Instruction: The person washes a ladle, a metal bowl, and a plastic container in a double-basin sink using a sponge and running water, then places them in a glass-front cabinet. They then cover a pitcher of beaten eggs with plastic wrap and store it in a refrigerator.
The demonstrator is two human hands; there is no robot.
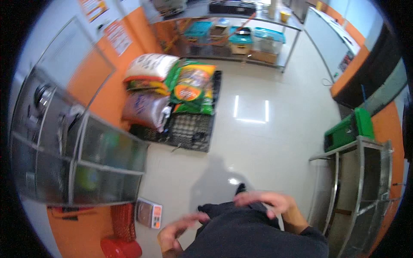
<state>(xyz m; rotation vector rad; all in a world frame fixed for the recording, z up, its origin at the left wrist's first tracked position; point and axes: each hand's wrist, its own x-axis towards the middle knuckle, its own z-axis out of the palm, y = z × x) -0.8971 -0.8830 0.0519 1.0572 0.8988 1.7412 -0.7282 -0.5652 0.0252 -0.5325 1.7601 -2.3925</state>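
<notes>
My left hand point(180, 230) is in front of my dark shirt at the bottom of the view, blurred, its fingers apart with nothing in them. To its right, my right hand point(266, 200) hovers over my dark clothing, also blurred and without any object. The hands do not touch each other. A kitchen scale point(149, 213) with a white and orange panel lies left of my left hand. Ahead on the floor, a black plastic pallet point(193, 130) bears a green and yellow sack point(193, 84), a white sack point(151, 66) and a pale purplish sack point(143, 108).
A glass-fronted cabinet point(109, 167) stands at left, above a red container point(121, 247). At right, a green box point(350, 129) rests on a metal rack point(359, 180). Lidded plastic bins point(267, 40) sit beneath a metal table point(290, 27) at the back.
</notes>
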